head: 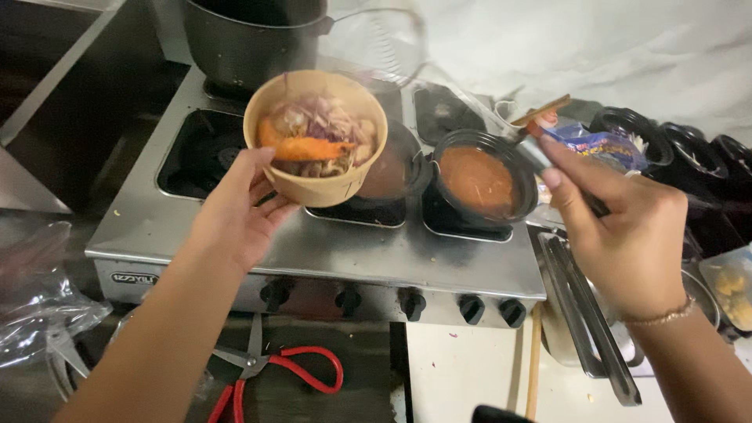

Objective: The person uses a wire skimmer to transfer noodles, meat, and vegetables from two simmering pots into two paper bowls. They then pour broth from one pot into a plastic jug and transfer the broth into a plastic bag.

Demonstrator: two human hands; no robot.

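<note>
Steel fills the background: a four-burner stove with a row of black knobs along its front, a big dark pot at the back, well beyond the left hand.

Nearer, to the right of that hand, a small black pan of orange-red sauce sits on a burner, and another dark pan lies partly hidden behind the bowl. Below the left forearm, red-handled scissors lie on the lower counter; metal tongs lie under the right wrist, and black tubs stand beyond the right hand.

The tan paper bowl is raised above the stove, tilted toward the camera, filled with noodles, purple onion shreds and an orange prawn. It looks light but soft-walled, likely to buckle if squeezed and to spill if tipped more; the firmer base and lower wall seem the safest place to hold. The left hand does so: fingers spread wide and cupped under the bottom edge, thumb pressed on the near wall.

The right hand is closed around a dark handle running toward the sauce pan, thumb and forefinger pinched along it. I cannot tell whether it is the pan's own handle or a ladle's.
</note>
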